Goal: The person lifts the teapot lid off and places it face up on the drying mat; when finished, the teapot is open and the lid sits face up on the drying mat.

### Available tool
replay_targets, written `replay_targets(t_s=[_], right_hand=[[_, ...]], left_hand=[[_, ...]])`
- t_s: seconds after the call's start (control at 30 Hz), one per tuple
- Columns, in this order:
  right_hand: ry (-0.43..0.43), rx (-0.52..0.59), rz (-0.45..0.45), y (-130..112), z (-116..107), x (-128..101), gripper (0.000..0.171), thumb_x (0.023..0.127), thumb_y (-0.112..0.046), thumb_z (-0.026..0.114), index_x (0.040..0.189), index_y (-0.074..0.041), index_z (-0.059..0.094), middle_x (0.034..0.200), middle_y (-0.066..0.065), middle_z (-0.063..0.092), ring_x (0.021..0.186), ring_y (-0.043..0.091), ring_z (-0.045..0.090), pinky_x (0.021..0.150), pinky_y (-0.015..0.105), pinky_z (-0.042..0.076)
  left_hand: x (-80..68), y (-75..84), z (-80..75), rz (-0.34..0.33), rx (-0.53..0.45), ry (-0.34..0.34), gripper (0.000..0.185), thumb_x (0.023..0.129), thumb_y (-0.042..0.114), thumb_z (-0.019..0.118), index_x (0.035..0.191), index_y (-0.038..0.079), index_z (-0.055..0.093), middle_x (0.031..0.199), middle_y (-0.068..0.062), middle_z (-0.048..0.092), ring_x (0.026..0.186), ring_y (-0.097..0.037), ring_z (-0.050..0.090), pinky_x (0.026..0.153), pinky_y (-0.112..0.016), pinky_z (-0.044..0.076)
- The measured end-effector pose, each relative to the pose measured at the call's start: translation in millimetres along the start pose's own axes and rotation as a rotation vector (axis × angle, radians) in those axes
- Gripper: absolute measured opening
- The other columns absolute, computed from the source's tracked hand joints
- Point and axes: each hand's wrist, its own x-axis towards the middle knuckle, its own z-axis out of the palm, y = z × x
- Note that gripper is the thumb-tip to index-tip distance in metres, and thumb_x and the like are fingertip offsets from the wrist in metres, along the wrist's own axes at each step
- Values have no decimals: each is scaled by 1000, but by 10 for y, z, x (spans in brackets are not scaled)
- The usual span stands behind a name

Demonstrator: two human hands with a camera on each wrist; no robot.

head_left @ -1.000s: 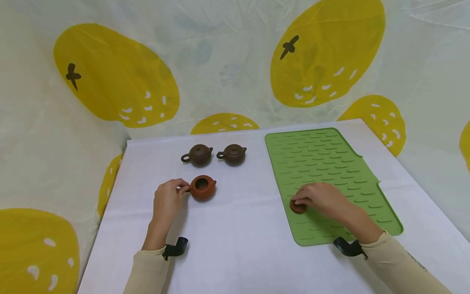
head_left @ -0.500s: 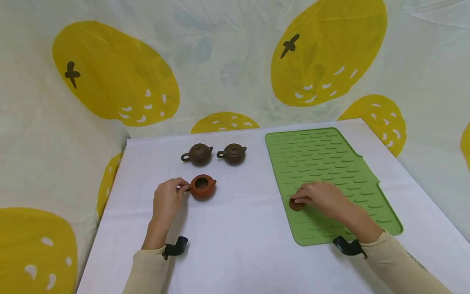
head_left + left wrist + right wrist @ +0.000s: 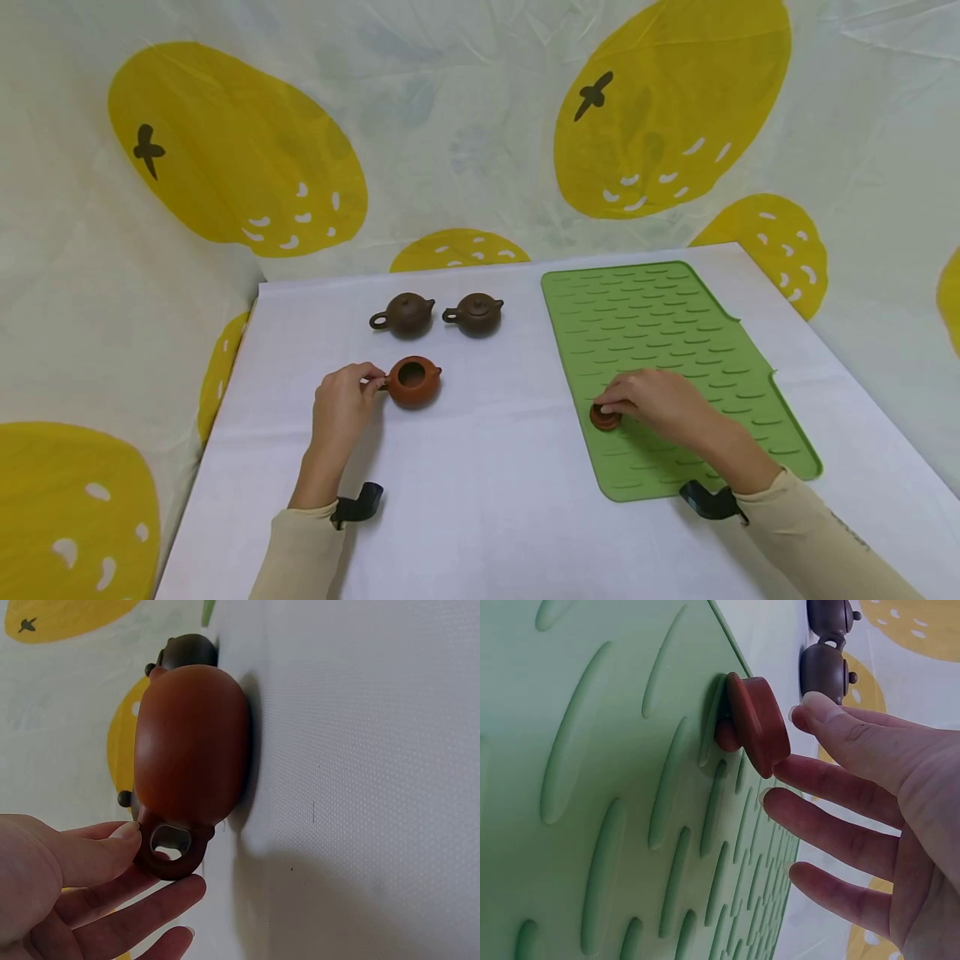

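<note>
My left hand (image 3: 345,404) pinches the handle of a reddish-brown clay teapot (image 3: 423,389) that stands lidless on the white cloth. In the left wrist view the thumb lies on the loop handle (image 3: 184,868), with fingers beneath it. The teapot's matching lid (image 3: 759,724) rests upside down and slightly tilted on the green mat (image 3: 630,892), knob against the mat. My right hand (image 3: 660,404) is at the lid. In the right wrist view its fingers are loosely spread; one fingertip meets or nearly meets the rim, and the thumb stands apart from it.
Two dark brown lidded teapots, a left one (image 3: 408,317) and a right one (image 3: 478,317), stand side by side behind the reddish one. The green ridged mat covers the table's right part. A patterned cloth wall (image 3: 465,158) rises behind the table.
The lid has tipped back and shifted slightly away on the mat, its inner side now facing up more. My right fingers have loosened around it. The left hand and teapot stay put.
</note>
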Motion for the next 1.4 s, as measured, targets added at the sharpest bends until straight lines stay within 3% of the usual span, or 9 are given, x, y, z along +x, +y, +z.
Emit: replay_targets(t_s=[0.17, 0.4, 0.6, 0.7, 0.93, 1.13, 1.4], right_hand=[[1, 12, -2, -2, -30, 28, 14, 88, -16, 78, 101, -20, 82, 92, -10, 78, 84, 12, 74, 68, 25, 57], [31, 18, -10, -23, -114, 120, 14, 88, -16, 79, 101, -18, 82, 95, -7, 80, 88, 16, 76, 73, 33, 61], [-7, 15, 35, -65, -198, 283, 29, 89, -21, 79, 118, -16, 78, 110, 1, 79, 96, 22, 76, 71, 36, 60], [-9, -13, 21, -87, -255, 405, 33, 89, -23, 78, 122, -17, 76, 114, 3, 78, 99, 25, 75, 72, 39, 60], [36, -47, -65, -147, -390, 730, 37, 87, -25, 81, 122, -16, 75, 115, 5, 77, 104, 26, 74, 79, 43, 61], [37, -55, -105, -226, -475, 1050, 38, 88, -28, 80, 123, -16, 74, 122, 5, 75, 111, 26, 72, 86, 43, 60], [41, -64, -159, -338, -448, 1422, 37, 89, -29, 79, 123, -15, 74, 122, 4, 74, 111, 27, 71, 89, 43, 59]], left_hand=[[4, -1, 1, -6, -1, -12, 5, 91, 7, 75, 94, 6, 79, 94, -14, 79, 84, -31, 75, 72, -47, 57], [15, 7, -23, -17, 12, -31, 7, 92, 8, 74, 97, 6, 78, 95, -14, 79, 86, -31, 74, 71, -44, 55], [32, 32, -96, -17, 56, -87, 14, 95, 11, 71, 106, 6, 78, 101, -15, 80, 90, -31, 75, 74, -45, 57], [64, 67, -153, 4, 71, -82, 19, 95, 12, 70, 112, 6, 77, 108, -16, 78, 96, -34, 74, 77, -49, 57], [217, 272, -310, 34, 56, -62, 26, 96, 17, 71, 120, 8, 74, 125, -17, 73, 115, -40, 68, 91, -55, 55], [415, 540, -366, 81, 6, -60, 28, 97, 22, 70, 122, 9, 73, 122, -15, 73, 111, -35, 69, 89, -52, 55], [685, 824, -271, 122, -59, -50, 23, 95, 19, 73, 116, 10, 75, 115, -11, 75, 107, -31, 70, 90, -48, 55]])
